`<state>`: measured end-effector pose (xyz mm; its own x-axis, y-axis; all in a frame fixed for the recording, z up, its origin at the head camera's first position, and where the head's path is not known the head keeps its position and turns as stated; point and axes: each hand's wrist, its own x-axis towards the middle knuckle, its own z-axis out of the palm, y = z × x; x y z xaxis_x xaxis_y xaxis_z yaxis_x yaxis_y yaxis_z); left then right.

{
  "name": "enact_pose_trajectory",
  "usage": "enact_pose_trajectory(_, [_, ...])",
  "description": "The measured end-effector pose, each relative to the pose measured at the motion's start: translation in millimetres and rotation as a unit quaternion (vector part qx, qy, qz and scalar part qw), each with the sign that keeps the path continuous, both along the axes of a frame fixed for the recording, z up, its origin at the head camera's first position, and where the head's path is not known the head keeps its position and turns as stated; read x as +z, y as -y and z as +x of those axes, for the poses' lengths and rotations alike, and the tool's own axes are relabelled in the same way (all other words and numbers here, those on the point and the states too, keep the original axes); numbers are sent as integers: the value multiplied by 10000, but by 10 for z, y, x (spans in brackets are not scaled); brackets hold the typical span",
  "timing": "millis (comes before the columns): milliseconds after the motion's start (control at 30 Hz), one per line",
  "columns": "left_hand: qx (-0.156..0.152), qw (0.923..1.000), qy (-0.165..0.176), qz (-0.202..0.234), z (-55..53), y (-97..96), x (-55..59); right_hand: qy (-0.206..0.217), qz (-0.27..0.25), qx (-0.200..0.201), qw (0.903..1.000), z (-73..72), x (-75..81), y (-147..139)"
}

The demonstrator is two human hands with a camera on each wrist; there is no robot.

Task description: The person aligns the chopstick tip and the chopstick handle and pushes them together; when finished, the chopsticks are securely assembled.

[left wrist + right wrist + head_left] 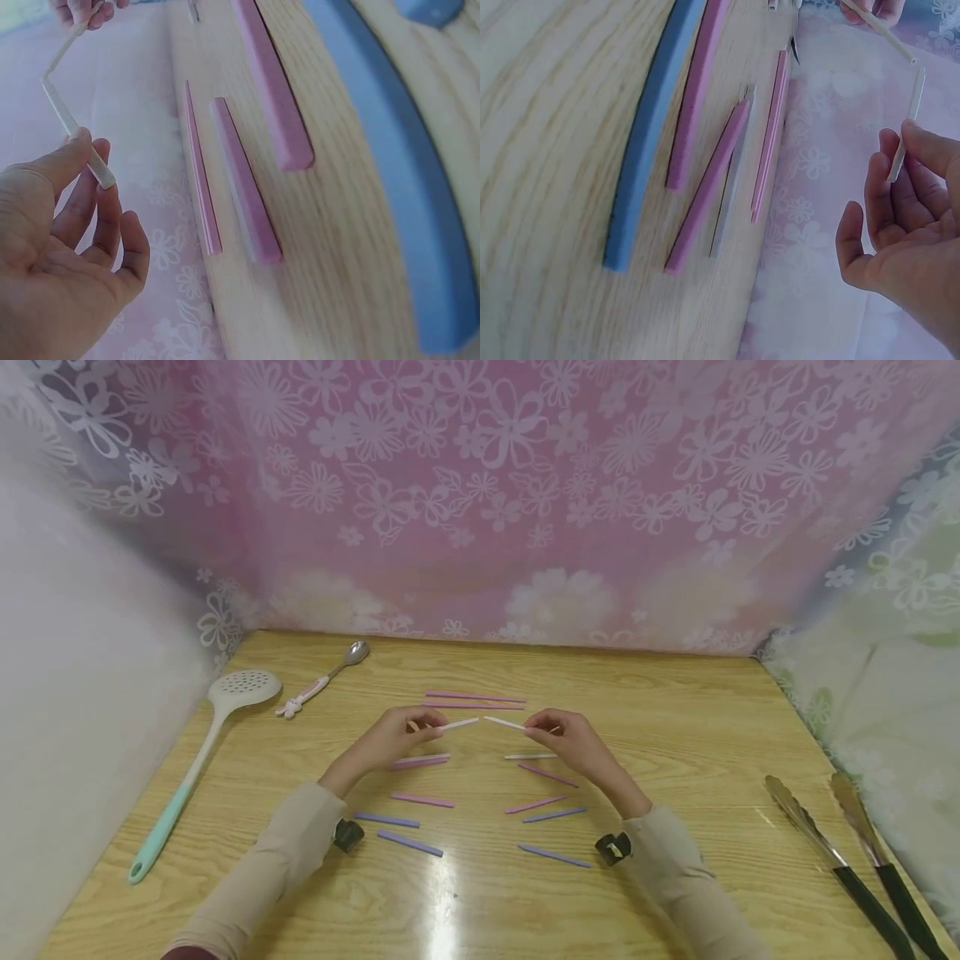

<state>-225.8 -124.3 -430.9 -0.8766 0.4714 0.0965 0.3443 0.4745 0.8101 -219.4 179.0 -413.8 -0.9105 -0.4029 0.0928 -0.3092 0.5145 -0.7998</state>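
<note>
My left hand (401,731) pinches a thin white stick (461,723) between thumb and fingers. Opposite it, my right hand (572,742) pinches another white stick (501,722). Both are raised over the table, their inner ends close together in a shallow peak with a small gap in the head view. In the left wrist view, thumb and fingertips grip the white stick (60,105) near its lower end. Likewise, the right wrist view has the second white stick (916,94) held near one end. Below the left hand lie a pink stick (423,800) and blue sticks (409,843).
Two long pink sticks (474,697) lie beyond the hands. Short pink, white and blue sticks (554,856) lie under the right arm. A slotted turner (180,768) and rabbit-handled spoon (322,683) are at left, metal tongs (847,868) at right. A flowered curtain (510,510) borders the wooden table.
</note>
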Motion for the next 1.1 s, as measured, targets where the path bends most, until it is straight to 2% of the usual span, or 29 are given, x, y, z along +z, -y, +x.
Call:
enact_pose_trajectory(367, [-55,9998,-180,19,-4,-14,78,26,60,25,10000,-16,24,11])
enact_pose_trajectory(700, [-134,9997,-218,9,6,-7,47,62,53,36,10000,3,4,27])
enact_pose_trajectory(967, [-161,9992,-341,-90,18,18,54,-132,312,-32,9994,19,66,29])
enact_pose_trajectory(1100, [-122,9993,-347,-101,29,23,57,-89,358,-63,9993,27,75,27])
